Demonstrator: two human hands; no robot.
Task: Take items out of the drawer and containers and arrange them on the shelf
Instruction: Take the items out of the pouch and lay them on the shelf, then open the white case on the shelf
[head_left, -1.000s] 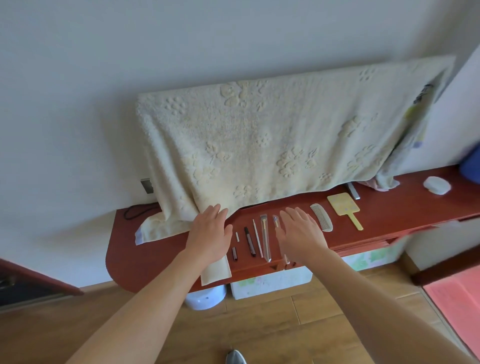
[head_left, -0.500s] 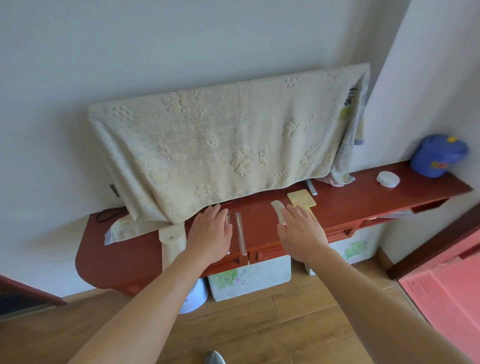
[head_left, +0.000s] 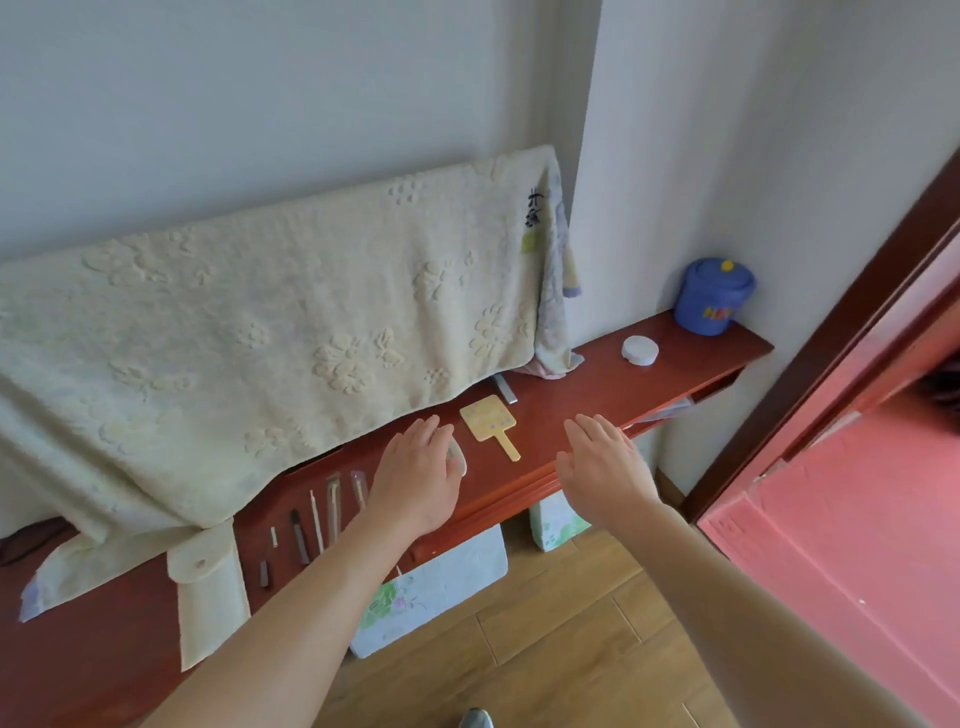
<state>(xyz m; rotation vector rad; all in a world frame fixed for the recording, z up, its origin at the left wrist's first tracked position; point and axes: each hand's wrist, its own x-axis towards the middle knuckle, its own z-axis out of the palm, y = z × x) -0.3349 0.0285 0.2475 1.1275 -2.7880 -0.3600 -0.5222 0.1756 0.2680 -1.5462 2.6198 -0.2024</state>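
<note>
A long red shelf (head_left: 582, 395) runs along the wall. On it lie several thin sticks and pens (head_left: 311, 525) in a row, a yellow hand mirror (head_left: 491, 423), a white comb (head_left: 457, 460) mostly hidden under my left hand, a small grey bar (head_left: 506, 388), a white round jar (head_left: 640, 351) and a blue lidded tub (head_left: 714, 296) at the far right. My left hand (head_left: 418, 475) hovers flat over the comb with fingers straight. My right hand (head_left: 605, 467) is open over the shelf's front edge, right of the mirror, holding nothing.
A cream towel (head_left: 249, 364) drapes over something leaning on the wall and spills onto the shelf. White boxes (head_left: 441, 587) stand on the wooden floor under the shelf. A red door frame (head_left: 831, 364) and pink floor lie to the right.
The view has swung right along the shelf. Both open hands have moved right, from over the sticks and pens to over the comb and the shelf edge beside the mirror.
</note>
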